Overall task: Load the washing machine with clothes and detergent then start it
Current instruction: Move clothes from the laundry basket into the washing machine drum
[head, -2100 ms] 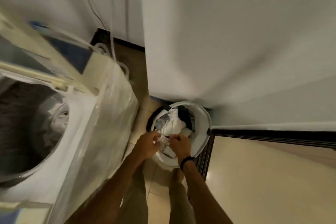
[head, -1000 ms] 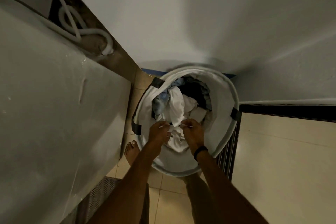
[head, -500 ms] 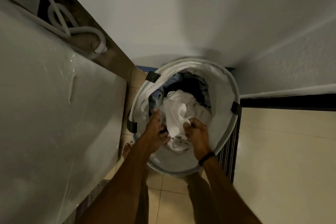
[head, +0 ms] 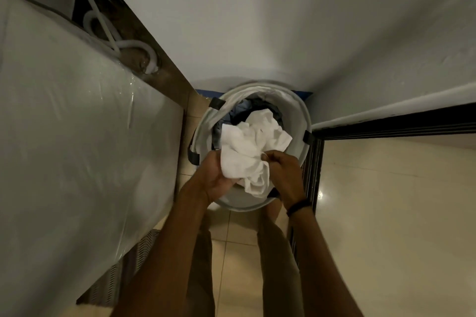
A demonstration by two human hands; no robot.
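White clothes (head: 253, 148) bunched in both hands, over laundry basket (head: 300, 121)

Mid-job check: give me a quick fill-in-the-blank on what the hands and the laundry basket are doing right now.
1. Both the left hand and the right hand grip a bundle of ____ cloth.
2. The bundle is held above the round laundry ____.
3. A dark band sits on the ____ wrist.
4. The plastic-wrapped washing machine stands on the person's ____ side.

Missing words: white; basket; right; left
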